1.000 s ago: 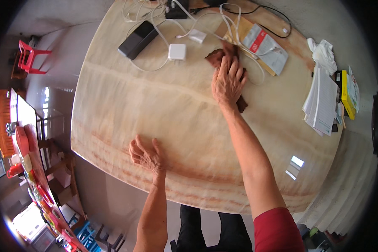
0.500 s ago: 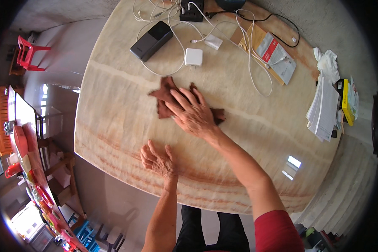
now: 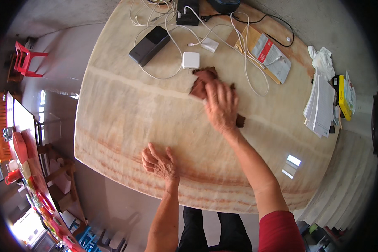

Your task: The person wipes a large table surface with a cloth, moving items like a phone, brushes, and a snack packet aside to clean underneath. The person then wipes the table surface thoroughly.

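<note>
A crumpled brown cloth [image 3: 205, 80] lies on the glossy marble-patterned table [image 3: 126, 109]. My right hand [image 3: 223, 105] holds it down against the top, fingers stretched forward over it and slightly blurred. Part of the cloth sticks out beyond the fingertips, and another bit shows by the wrist; the rest is hidden under the palm. The far edge of the cloth reaches the white charger block [image 3: 191, 60]. Near the front edge, my left hand [image 3: 160, 163] rests on the bare tabletop, fingers apart and a little bent, holding nothing.
Beyond the cloth lie a black power bank [image 3: 149, 45], a small white adapter [image 3: 209, 44], tangled white cables [image 3: 244, 54] and a black power strip [image 3: 188, 12]. A brown envelope with a packet [image 3: 273, 59] is at the far right. Papers [image 3: 319, 107] and a yellow box [image 3: 344, 97] line the right edge.
My right hand has slid the brown cloth to the right and slightly away, up to the white charger block. My left hand has stayed in place on the table.
</note>
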Demonstrator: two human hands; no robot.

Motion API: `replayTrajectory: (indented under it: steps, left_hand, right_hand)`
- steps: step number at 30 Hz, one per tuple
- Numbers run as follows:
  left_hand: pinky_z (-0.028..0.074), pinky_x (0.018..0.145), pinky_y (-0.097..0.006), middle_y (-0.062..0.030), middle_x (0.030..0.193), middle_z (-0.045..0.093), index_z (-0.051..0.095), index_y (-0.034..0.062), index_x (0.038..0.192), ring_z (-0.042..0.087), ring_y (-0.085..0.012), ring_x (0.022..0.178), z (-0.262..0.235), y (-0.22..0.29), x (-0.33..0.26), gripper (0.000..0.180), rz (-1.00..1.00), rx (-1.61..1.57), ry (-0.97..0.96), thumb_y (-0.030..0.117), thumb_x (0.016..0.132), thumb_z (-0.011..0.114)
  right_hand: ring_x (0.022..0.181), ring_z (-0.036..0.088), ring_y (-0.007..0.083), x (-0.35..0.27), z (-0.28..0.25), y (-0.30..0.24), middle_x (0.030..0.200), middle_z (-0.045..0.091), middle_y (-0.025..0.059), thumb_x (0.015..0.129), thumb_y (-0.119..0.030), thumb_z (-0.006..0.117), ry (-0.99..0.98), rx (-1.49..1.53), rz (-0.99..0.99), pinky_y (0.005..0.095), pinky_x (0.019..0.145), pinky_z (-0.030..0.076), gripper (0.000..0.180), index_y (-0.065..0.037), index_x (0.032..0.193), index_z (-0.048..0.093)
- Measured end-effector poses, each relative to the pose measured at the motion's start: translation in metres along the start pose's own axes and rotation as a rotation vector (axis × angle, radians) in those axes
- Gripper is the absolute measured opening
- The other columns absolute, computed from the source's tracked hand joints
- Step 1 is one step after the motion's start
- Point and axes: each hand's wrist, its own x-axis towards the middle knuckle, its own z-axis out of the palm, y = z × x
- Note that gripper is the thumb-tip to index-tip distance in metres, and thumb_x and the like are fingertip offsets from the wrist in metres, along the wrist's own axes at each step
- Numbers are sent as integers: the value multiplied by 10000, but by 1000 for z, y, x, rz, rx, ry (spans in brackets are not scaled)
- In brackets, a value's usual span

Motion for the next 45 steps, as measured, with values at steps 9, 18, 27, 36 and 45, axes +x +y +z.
replayTrajectory:
  steps: [9,18,27,36,45]
  left_hand:
    - [185,1016,-540,-169,1365,313,343,94,1366,249,-360,1271,3,-7,-1,688,-17,-89,-55,567,879,457]
    - [187,1044,-512,-193,1351,326,352,61,1363,272,-366,1265,-9,0,0,858,53,-258,-13,701,801,456]
    - [155,1058,-519,-169,1360,335,386,97,1342,265,-350,1277,-8,-6,-2,786,-5,-353,-15,659,805,503]
    - [229,1041,-491,-161,1367,357,449,67,1287,290,-356,1268,-35,-34,5,549,-86,-575,-122,315,838,646]
    - [241,1028,-483,-136,1344,393,430,107,1317,315,-321,1276,-25,-209,60,553,-210,-145,84,448,890,516]
  right_hand:
    - [1091,456,344,-20,13,-27,1187,481,150,803,-238,622,-39,-25,-80,486,936,358,476,-160,1261,516]
    - [1298,359,250,-30,33,-115,1354,465,68,788,-301,609,-106,332,-455,492,1060,262,403,-201,1178,609]
    - [1284,365,282,-130,-46,-27,1363,430,110,791,-191,619,-216,79,-1,476,1028,286,486,-162,1263,505]
    - [1324,287,364,-274,-43,-15,1457,272,173,905,-295,507,-76,-297,854,522,1053,227,568,-196,1427,306]
    - [1319,279,389,-112,15,-108,1430,284,236,856,-337,575,-5,-207,466,575,1042,216,604,-130,1382,364]
